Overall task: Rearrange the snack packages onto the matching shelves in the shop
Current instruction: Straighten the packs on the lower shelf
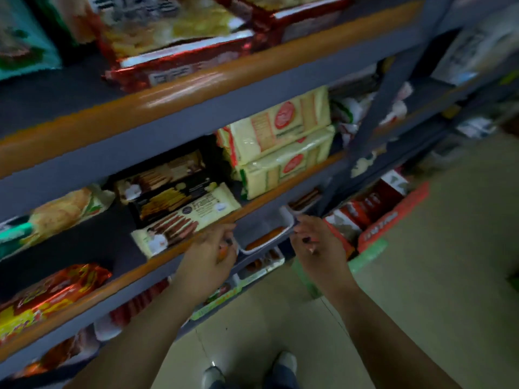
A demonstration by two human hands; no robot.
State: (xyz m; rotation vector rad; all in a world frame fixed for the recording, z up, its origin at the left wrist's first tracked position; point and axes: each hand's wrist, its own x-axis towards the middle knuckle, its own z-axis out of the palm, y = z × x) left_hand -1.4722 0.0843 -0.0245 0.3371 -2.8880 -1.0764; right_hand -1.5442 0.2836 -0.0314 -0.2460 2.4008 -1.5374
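White plastic wrap is what both hands close on: a pale snack package (264, 234) with an orange-brown band along it, held just below the front lip of the middle shelf (252, 203). The left hand (209, 252) has its grip on the package's left end, fingers curled round it, while the right hand (314, 238) pinches the right end with its fingertips only, the other fingers loosely bent. That right-hand hold looks the weaker of the two; if the package is pushed in at an angle, the smooth wrap could slip out of the pinch and the pack would drop to the tiled floor (421, 276). Just above the left hand, a cream biscuit pack (185, 223) lies with its front edge overhanging the shelf lip, so a knuckle lifting past it could nudge it off. Beside it, dark biscuit boxes (165, 186) are stacked loosely, and two pale yellow cracker packs (280, 144) sit one atop the other to the right; a shove into either pile might tip it. Motion blur smears the labels, so I cannot tell whether the held package matches this shelf, and a mismatch is the quieter risk. Below, similar white packs (261, 265) sit on the lower shelf, near enough to confuse the placement.
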